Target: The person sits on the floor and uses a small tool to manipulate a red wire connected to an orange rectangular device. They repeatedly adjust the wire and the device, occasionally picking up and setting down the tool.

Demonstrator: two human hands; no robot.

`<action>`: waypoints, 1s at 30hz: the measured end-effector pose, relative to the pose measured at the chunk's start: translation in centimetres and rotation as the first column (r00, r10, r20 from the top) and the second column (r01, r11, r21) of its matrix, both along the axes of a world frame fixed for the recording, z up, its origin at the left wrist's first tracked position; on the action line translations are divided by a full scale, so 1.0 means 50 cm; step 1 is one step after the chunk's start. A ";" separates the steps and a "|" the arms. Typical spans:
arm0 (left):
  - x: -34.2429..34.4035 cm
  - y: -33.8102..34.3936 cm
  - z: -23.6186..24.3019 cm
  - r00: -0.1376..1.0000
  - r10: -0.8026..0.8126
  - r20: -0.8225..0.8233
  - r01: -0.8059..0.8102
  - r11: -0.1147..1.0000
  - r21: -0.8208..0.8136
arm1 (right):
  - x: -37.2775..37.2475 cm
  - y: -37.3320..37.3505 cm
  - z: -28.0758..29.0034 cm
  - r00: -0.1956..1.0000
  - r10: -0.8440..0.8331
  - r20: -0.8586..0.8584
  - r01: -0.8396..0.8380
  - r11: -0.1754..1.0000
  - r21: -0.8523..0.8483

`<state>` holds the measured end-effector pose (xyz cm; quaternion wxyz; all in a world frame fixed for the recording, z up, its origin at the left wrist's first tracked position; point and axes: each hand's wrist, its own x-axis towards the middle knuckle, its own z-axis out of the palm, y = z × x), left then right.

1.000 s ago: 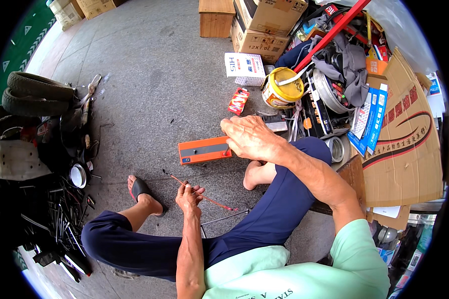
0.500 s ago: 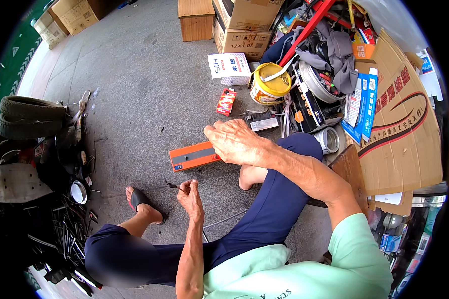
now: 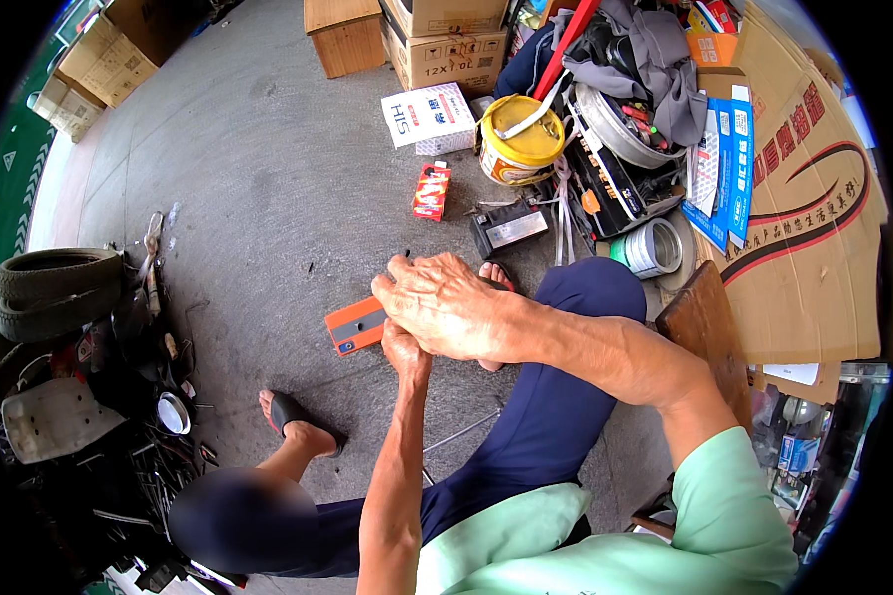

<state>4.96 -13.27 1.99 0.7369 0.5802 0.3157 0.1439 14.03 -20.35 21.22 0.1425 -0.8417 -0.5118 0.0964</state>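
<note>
Clock centred on your two hands. Your right hand point(image 3: 446, 309) comes in from 4 o'clock, back uppermost, over one end of the orange box point(image 3: 355, 327); its fingers are bent, tips mostly hidden, so how far they part and what they hold I cannot tell. Your left hand point(image 3: 405, 349), arm rising from 6 o'clock, meets it at its 7 o'clock side; those fingers look curled, grip likewise hidden. The box, with a grey stripe along its top, shows at 9 o'clock, its 3 o'clock end covered by your hands. Lying on the floor point(image 3: 258, 218): a red packet point(image 3: 432, 191) at 12 o'clock and a black block point(image 3: 511, 230) between 1 and 2. Farther out, a yellow-lidded bucket point(image 3: 522, 139) stands at 1 o'clock, stacked tyres point(image 3: 60, 290) at 9.
</note>
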 end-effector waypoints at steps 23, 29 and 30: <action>0.013 0.012 -0.016 0.930 -0.171 -0.324 0.302 0.859 0.413 | -0.003 0.005 0.006 0.999 -0.014 -0.035 0.013 1.000 -0.017; 0.005 0.007 -0.054 0.956 -0.113 -0.271 0.249 0.799 0.547 | -0.010 0.020 0.041 0.989 -0.052 -0.140 0.038 0.994 -0.104; 0.013 0.011 -0.023 0.903 -0.162 -0.398 0.351 0.813 0.465 | -0.010 0.021 0.040 0.980 -0.089 -0.179 0.060 0.985 -0.163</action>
